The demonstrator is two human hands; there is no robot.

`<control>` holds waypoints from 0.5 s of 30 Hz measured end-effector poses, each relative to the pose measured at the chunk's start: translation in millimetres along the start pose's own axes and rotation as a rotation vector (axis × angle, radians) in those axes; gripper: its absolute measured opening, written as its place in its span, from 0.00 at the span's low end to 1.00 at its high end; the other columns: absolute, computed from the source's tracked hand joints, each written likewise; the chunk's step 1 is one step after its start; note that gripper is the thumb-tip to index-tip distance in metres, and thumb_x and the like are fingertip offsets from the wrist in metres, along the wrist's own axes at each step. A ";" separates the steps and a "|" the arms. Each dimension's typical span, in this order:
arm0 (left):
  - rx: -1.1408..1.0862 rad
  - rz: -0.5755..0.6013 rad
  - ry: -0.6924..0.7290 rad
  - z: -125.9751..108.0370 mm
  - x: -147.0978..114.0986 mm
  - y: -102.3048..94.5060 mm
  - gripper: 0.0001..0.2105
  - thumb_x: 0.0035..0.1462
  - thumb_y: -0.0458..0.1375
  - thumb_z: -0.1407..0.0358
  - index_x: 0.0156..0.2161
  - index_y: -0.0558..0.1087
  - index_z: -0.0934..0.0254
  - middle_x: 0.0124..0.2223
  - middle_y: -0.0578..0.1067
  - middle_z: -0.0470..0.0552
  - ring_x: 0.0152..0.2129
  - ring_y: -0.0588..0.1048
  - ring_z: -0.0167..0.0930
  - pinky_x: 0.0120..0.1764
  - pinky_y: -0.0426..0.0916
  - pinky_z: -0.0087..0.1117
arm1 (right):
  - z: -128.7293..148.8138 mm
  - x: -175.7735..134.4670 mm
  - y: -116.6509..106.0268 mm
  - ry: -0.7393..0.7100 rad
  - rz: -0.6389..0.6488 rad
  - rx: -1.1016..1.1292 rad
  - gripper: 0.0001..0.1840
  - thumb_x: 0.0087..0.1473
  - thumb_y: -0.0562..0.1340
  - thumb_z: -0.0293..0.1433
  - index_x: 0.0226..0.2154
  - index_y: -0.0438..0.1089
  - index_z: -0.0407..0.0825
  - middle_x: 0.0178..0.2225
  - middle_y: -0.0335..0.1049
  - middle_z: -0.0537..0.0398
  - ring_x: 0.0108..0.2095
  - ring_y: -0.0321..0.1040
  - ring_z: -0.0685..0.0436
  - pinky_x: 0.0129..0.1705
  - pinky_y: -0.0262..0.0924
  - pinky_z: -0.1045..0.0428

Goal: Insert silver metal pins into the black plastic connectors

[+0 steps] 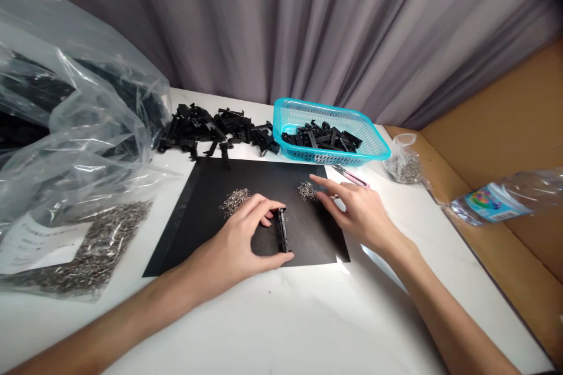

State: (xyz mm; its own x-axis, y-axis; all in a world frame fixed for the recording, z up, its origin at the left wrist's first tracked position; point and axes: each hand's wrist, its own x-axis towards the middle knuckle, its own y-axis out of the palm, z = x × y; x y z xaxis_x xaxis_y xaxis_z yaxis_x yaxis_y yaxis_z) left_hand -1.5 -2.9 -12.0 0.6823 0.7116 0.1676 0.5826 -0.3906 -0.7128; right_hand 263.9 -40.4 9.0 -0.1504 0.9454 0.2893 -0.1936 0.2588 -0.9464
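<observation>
My left hand (240, 234) grips a narrow black plastic part (282, 230) by its two ends, thumb at the near end and fingers at the far one. The part stands over a black mat (259, 173). Just behind those fingers lies a heap of small metal pieces (234, 200), partly covered by the hand. My right hand (354, 208) reaches in from the right with index finger stretched out and thumb apart from it. Its fingertips are beside a smaller pile of metal pieces (307, 190). Nothing shows between them.
A blue basket (373, 149) holds black parts; more black parts (197, 129) lie loose left of it. Pink-handled snips (352, 177) lie by the basket. Clear bags (118, 234) crowd the left side. A small bag (404, 164) and plastic bottle (497, 202) are at right.
</observation>
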 end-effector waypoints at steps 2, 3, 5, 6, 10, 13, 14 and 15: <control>-0.003 0.000 -0.005 -1.7 -0.1 -0.3 0.29 0.54 0.69 0.53 0.58 0.67 0.55 0.52 0.69 0.49 0.44 0.75 0.33 0.49 0.75 0.38 | 1.6 -0.1 -0.7 0.025 0.017 0.040 0.19 0.70 0.56 0.38 0.59 0.70 0.53 0.32 0.79 0.54 0.29 0.72 0.44 0.29 0.51 0.52; -0.003 -0.004 -0.010 -2.5 -0.2 -0.4 0.28 0.54 0.69 0.53 0.58 0.67 0.55 0.51 0.70 0.49 0.44 0.75 0.33 0.49 0.75 0.37 | 3.2 -0.4 -1.1 0.027 0.032 0.082 0.17 0.70 0.57 0.38 0.56 0.72 0.52 0.33 0.79 0.53 0.30 0.73 0.44 0.30 0.53 0.52; 0.003 -0.040 -0.026 -3.5 -0.1 -0.3 0.27 0.54 0.69 0.54 0.57 0.68 0.55 0.50 0.70 0.48 0.43 0.75 0.33 0.48 0.76 0.37 | 7.9 -1.4 -1.9 -0.029 0.082 0.186 0.14 0.69 0.58 0.38 0.52 0.74 0.53 0.37 0.79 0.53 0.33 0.73 0.45 0.34 0.57 0.52; 0.006 -0.075 -0.034 -3.7 0.1 -0.2 0.27 0.53 0.70 0.55 0.56 0.68 0.56 0.49 0.70 0.48 0.42 0.76 0.32 0.47 0.76 0.37 | 10.8 -2.2 -2.2 -0.084 0.116 0.230 0.14 0.69 0.58 0.37 0.53 0.74 0.54 0.39 0.79 0.53 0.34 0.73 0.46 0.35 0.58 0.52; 0.000 -0.175 -0.047 -3.9 1.8 -0.2 0.27 0.51 0.71 0.57 0.54 0.69 0.58 0.46 0.70 0.47 0.39 0.76 0.31 0.44 0.77 0.36 | 21.3 -5.9 -5.0 -0.317 0.265 0.237 0.22 0.71 0.56 0.33 0.64 0.66 0.61 0.38 0.74 0.55 0.31 0.69 0.49 0.33 0.57 0.54; 0.002 -0.163 -0.046 -5.0 2.4 -0.9 0.27 0.51 0.71 0.57 0.54 0.69 0.58 0.45 0.70 0.47 0.39 0.76 0.32 0.44 0.77 0.36 | 21.6 -7.3 -10.8 -0.346 0.312 0.156 0.23 0.70 0.55 0.32 0.64 0.66 0.61 0.34 0.72 0.56 0.29 0.67 0.48 0.31 0.54 0.53; 0.002 -0.156 -0.050 -5.5 2.2 -1.1 0.27 0.51 0.71 0.57 0.54 0.69 0.58 0.45 0.70 0.47 0.39 0.75 0.32 0.44 0.77 0.36 | 19.7 -7.4 -13.2 -0.327 0.307 0.136 0.22 0.70 0.56 0.33 0.63 0.68 0.60 0.33 0.72 0.55 0.30 0.68 0.48 0.31 0.55 0.53; 0.001 -0.148 -0.054 -5.9 1.8 -1.2 0.27 0.51 0.71 0.57 0.55 0.69 0.58 0.45 0.70 0.47 0.39 0.75 0.32 0.44 0.76 0.36 | 17.0 -7.2 -15.6 -0.299 0.293 0.123 0.21 0.71 0.56 0.34 0.62 0.70 0.58 0.33 0.73 0.54 0.30 0.69 0.47 0.31 0.56 0.52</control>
State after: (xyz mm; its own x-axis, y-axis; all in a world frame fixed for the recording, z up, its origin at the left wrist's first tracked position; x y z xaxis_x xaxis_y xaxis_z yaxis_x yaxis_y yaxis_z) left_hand 1.6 -4.5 -6.8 0.5640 0.7918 0.2344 0.6746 -0.2780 -0.6838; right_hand 251.5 -54.7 24.1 -0.4871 0.8714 0.0574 -0.2122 -0.0543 -0.9757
